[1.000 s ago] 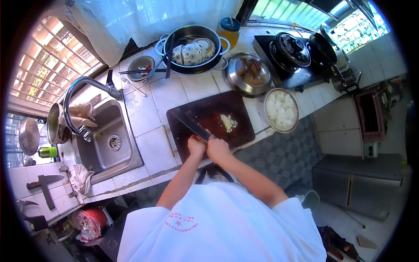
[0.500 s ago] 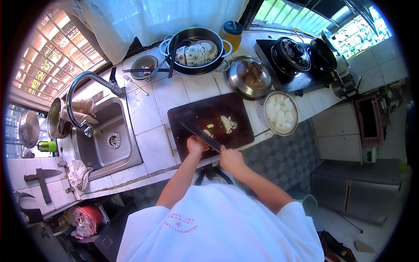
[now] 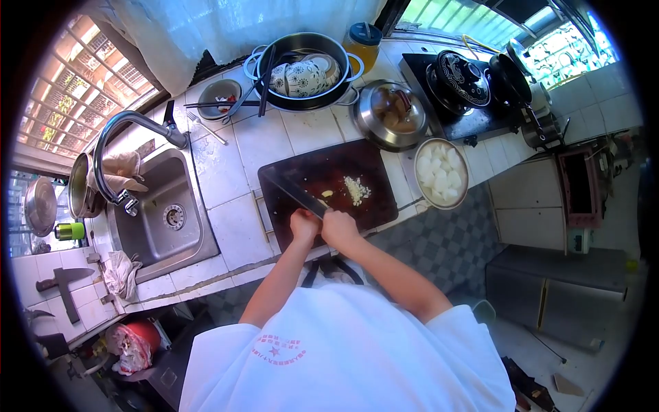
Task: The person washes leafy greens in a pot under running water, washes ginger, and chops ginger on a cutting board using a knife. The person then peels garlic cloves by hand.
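Observation:
My right hand (image 3: pixel 340 229) is closed round the handle of a kitchen knife (image 3: pixel 295 193). Its long dark blade slants over the cutting board (image 3: pixel 376 165), the tip toward the board's far left corner. My left hand (image 3: pixel 304 225) is at the near edge of the board with curled fingers, close beside the blade and the right hand. What those fingers hold, if anything, is hidden. Just past the blade lies a small pale yellow piece (image 3: pixel 327 193), which looks like garlic. Right of it is a heap of finely chopped garlic (image 3: pixel 356 191).
A bowl of white chunks (image 3: pixel 441 175) stands right of the board, with a lidded steel pot (image 3: pixel 388 115) behind it. Farther back are a large pot (image 3: pixel 349 94) holding patterned bowls, a jar (image 3: pixel 364 47) and a stove (image 3: pixel 439 123). The sink (image 3: pixel 158 240) is at left.
My right hand and the knife have moved left, so the hands are now closer together. The blade now covers more of the board's left side. The view has shifted slightly.

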The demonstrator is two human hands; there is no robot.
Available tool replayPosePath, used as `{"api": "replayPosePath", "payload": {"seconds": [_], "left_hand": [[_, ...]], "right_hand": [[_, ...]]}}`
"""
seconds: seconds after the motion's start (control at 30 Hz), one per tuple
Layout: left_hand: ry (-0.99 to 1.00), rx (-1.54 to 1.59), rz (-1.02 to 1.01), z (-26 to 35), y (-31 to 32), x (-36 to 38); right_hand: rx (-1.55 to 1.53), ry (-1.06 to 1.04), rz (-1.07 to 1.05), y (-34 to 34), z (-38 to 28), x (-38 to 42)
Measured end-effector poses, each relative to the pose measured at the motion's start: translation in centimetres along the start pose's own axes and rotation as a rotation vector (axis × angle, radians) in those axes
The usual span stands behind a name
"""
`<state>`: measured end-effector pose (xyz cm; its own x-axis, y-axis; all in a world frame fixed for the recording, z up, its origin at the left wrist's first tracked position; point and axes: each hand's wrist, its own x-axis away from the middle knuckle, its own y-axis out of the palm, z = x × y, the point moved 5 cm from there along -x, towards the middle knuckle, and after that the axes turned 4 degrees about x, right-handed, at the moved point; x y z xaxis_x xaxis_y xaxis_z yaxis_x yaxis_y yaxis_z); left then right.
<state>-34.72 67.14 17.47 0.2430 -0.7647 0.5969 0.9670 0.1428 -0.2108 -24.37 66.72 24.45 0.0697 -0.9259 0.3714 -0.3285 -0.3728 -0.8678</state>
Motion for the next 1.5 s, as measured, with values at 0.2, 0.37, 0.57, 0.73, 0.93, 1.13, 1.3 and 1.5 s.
{"api": "replayPosePath", "payload": {"seconds": [0.2,0.37,0.57,0.73,0.93,1.13,1.3,1.5], "left_hand": [[-0.017,0.033,0.008,-1.1,0.1,-0.4],[-0.136,0.212,-0.070,-1.2,0.7,-0.3],[-0.143,0.310,-0.067,-1.2,0.8,-0.3],[-0.147,0.304,-0.073,-1.2,0.8,-0.2],[-0.086,0.295,-0.109,-1.2,0.8,-0.3],[0.054,0.028,-0.005,-1.7,0.3,-1.0],[0.115,-0.042,0.063,-3.4,0.4,-1.8],[-0.084,0.240,-0.035,-1.9,0.7,-0.7]], "right_hand": [[0.022,-0.036,0.015,-0.1,0.0,-1.1],[-0.042,0.056,0.032,-1.6,3.7,-1.0],[0.108,-0.051,-0.009,-1.9,2.3,4.7],[0.142,-0.040,-0.041,-2.0,2.4,5.9],[0.069,0.012,-0.095,-1.1,2.4,4.0],[0.003,-0.047,-0.094,-0.8,-0.4,0.6],[0.028,-0.030,-0.026,0.7,0.0,-1.0],[0.069,0.030,-0.111,-0.4,2.5,0.9]]}}
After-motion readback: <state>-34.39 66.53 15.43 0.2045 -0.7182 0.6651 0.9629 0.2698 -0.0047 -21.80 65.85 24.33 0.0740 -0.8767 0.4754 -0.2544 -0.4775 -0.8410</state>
